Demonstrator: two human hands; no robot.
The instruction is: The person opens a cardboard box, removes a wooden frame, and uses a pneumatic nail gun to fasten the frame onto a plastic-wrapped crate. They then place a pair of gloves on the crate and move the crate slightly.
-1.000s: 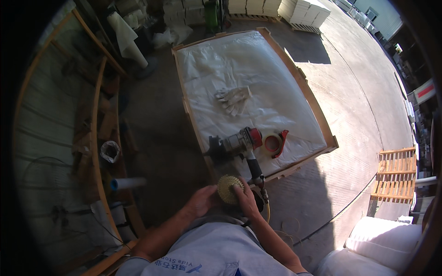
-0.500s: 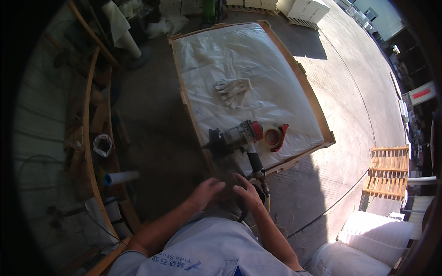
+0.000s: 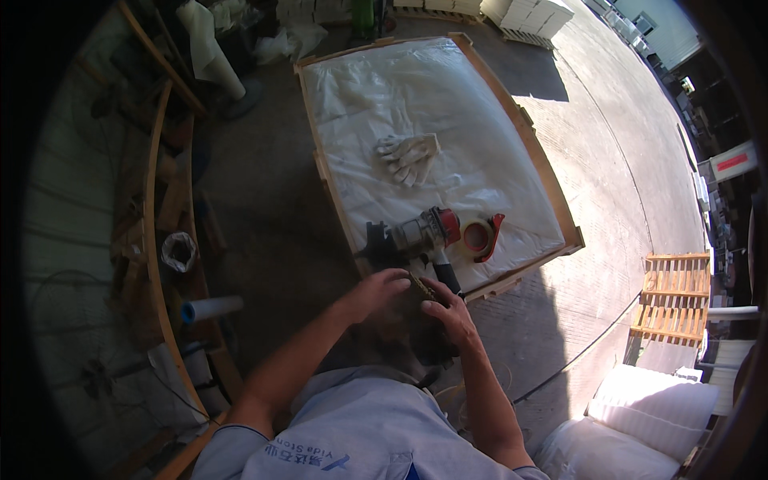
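Both my hands are together in front of me, just below a nail gun [image 3: 424,232] that lies on a plastic-wrapped crate [image 3: 344,112]. Between them is a brassy, ridged strip that looks like a coil of nails [image 3: 421,286], its lower part dark and hard to make out. My right hand [image 3: 450,314] is closed around its right side. From the left, my left hand [image 3: 379,291] has its fingers bent against the coil's upper edge. A red tape dispenser [image 3: 492,238] with a tape roll rests right of the nail gun. White work gloves [image 3: 408,158] lie farther up the plastic.
A wooden frame [image 3: 152,216] runs along the left, with a blue-ended roll [image 3: 212,309] beside it. Wooden pallets [image 3: 672,296] and white foam sheeting [image 3: 648,408] are at the right. A yellow hose [image 3: 452,396] trails by my right forearm.
Both hands have moved up and away from my body, closer to the nail gun. The brassy strip between them now shows. The nail gun's handle end is now covered by my right hand.
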